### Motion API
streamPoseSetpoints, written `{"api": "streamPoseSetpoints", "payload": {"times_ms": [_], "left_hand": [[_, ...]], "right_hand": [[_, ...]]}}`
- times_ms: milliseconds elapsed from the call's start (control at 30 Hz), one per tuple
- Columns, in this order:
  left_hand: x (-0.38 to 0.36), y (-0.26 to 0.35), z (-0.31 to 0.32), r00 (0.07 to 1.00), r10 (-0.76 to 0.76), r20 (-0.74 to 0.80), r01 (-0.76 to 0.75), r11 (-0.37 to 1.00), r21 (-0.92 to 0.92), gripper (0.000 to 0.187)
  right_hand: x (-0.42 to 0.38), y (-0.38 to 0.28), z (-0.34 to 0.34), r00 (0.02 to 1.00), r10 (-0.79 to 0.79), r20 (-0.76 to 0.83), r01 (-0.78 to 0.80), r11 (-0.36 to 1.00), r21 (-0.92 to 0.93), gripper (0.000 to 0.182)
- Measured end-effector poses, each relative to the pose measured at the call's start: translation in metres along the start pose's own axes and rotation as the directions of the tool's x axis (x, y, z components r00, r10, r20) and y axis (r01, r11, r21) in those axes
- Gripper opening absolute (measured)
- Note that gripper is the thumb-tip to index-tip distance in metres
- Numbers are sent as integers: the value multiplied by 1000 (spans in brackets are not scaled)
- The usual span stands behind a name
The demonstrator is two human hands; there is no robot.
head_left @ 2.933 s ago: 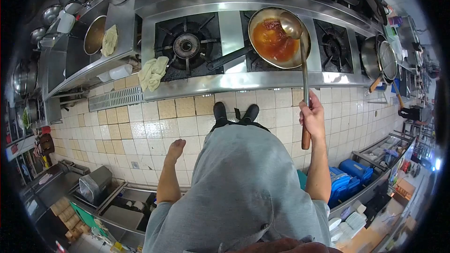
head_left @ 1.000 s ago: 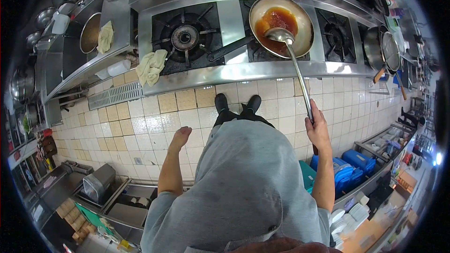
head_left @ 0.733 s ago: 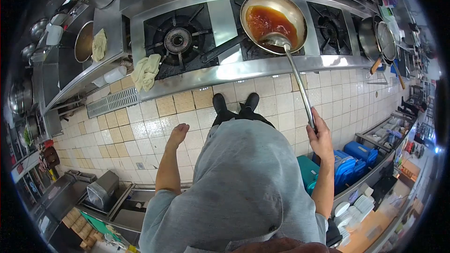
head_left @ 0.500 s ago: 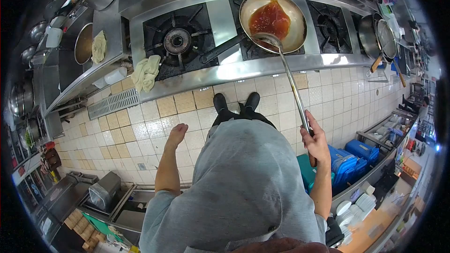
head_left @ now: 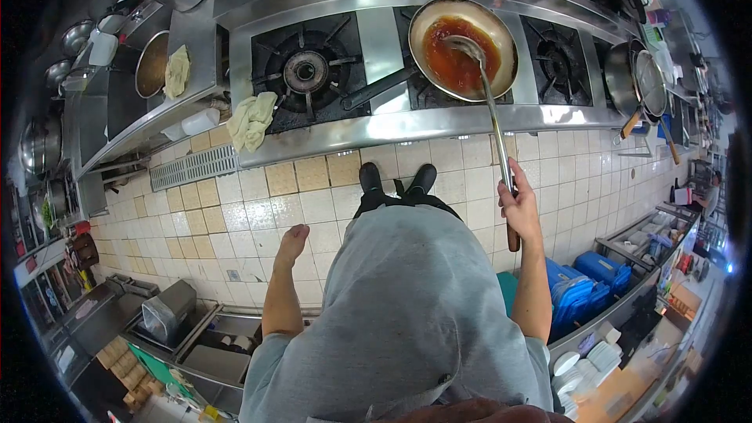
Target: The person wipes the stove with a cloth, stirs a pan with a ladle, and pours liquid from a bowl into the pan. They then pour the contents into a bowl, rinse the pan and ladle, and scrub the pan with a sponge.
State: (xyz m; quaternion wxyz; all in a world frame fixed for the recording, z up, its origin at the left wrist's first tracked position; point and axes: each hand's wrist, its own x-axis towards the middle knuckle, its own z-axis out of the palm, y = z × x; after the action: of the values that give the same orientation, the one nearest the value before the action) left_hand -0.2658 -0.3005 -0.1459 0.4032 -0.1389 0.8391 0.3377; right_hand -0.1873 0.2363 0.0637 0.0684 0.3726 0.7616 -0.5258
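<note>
My right hand (head_left: 518, 205) is closed around the wooden-ended handle of a long metal ladle (head_left: 495, 113). The ladle's bowl dips into reddish-brown sauce (head_left: 454, 70) in a frying pan (head_left: 507, 41). The pan sits over a burner on the stove, its black handle (head_left: 380, 88) pointing left toward the neighbouring burner. Away from the stove, my left hand (head_left: 292, 244) hangs over the tiled floor, loosely open, with nothing visible in it; its fingers show only in part.
A pale cloth (head_left: 251, 120) lies at the stove's front left corner, beside a bare burner (head_left: 305, 70). Another burner (head_left: 560, 63) is right of the pan. A pot of brown liquid (head_left: 151, 66) stands far left. Pans and a strainer (head_left: 649, 82) sit at right, blue containers (head_left: 580, 290) behind.
The ladle's bowl has moved from the pan's near edge to the middle of the sauce, which has spread wider. My right hand has moved slightly toward the stove. The left still hangs empty.
</note>
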Motion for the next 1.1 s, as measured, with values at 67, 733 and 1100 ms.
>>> {"api": "streamPoseSetpoints", "payload": {"times_ms": [67,733,1100], "left_hand": [[-4,-8,4,999,-36,31,38,998,-43,56],[-6,20,31,999,-36,37,41,986,-163,61],[-11,-16,26,999,-36,-37,31,989,-143,53]], "right_hand": [[10,2,-4,1000,-8,-3,8,1000,2,57],[-16,-42,-36,977,176,119,-208,907,365,58],[8,-68,-1,918,144,370,-370,646,668,47]]}}
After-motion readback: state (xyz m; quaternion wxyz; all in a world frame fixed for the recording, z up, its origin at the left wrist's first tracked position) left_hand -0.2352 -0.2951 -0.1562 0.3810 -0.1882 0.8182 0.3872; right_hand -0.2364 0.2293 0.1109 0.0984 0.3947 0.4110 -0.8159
